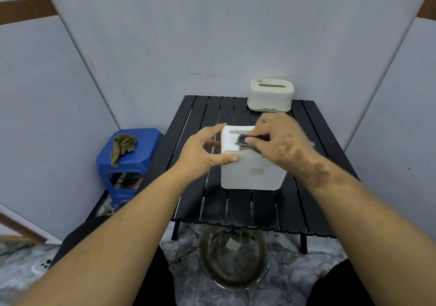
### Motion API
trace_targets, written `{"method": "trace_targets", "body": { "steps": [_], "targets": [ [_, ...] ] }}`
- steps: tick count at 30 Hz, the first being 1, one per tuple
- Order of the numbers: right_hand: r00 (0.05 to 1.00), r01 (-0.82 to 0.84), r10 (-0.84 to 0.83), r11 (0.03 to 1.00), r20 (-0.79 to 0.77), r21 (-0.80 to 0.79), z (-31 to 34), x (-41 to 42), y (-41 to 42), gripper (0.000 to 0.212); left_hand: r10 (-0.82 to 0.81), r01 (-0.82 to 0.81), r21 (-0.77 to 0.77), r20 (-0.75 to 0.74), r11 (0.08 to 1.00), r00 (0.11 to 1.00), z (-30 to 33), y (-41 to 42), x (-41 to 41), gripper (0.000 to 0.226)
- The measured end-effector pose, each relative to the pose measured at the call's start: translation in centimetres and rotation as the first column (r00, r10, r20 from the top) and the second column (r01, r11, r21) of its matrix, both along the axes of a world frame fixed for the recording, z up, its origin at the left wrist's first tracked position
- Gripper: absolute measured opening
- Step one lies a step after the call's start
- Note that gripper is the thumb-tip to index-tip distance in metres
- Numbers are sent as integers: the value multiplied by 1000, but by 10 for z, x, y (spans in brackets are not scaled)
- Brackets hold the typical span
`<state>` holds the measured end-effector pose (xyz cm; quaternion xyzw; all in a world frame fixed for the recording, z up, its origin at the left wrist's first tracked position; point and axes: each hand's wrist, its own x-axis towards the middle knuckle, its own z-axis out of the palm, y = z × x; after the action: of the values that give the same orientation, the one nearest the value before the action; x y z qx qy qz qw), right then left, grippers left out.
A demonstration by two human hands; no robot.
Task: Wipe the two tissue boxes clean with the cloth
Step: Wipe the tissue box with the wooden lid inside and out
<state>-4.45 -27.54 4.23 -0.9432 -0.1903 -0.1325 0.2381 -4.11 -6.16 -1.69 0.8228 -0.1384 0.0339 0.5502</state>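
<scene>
A white tissue box [250, 169] is being held above the middle of the black slatted bench [238, 202], whether lifted or resting on it cannot be told. It is being gripped at its left side by the left hand [203, 151], whose thumb is lying along the near face and whose fingers are curled round the far edge. A dark cloth [247, 140] is being pinched in the grip of the right hand [280, 140] and pressed against the top of the box, beside its slot. A second tissue box [270, 94], cream with a pale green base, is standing at the far right of the bench, against the wall and well apart from both hands. A brownish rag [122, 146] is draped over a blue plastic stool [128, 162] to the left of the bench. A clear bowl [233, 258] of murky water is sitting on the floor under the near edge of the bench.
</scene>
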Motion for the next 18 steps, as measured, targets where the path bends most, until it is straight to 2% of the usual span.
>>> {"method": "trace_targets", "body": {
  "steps": [2,5,7,11,13,15,17,18],
  "targets": [
    [998,40,-39,999,-55,30,4,3,-10,18,-2,2,19,0,1000,1000,-1,0,1,86],
    [999,42,-45,990,-23,-134,4,5,10,23,7,-7,9,3,1000,1000,-2,-3,1,87],
    [1000,1,-3,987,-13,-164,1,4,24,25,12,-12,3,2,1000,1000,-2,-3,0,86],
    [1000,7,-7,1000,4,6,-9,7,-10,16,2,-2,-23,-20,1000,1000,-2,-1,-1,82],
    [996,76,-82,972,18,223,-19,7,-38,14,-11,10,-27,-35,1000,999,-1,-1,-2,80],
    [984,175,-165,840,-66,514,-32,0,-53,16,-19,17,-26,-52,1000,998,-2,0,-1,80],
    [960,272,-113,581,-255,767,-42,-8,-54,21,-23,22,-10,-114,1000,993,-2,2,1,86],
    [943,316,-63,471,-326,823,-47,-10,-54,24,-32,34,10,-161,999,986,-1,3,2,88]
  ]
}}
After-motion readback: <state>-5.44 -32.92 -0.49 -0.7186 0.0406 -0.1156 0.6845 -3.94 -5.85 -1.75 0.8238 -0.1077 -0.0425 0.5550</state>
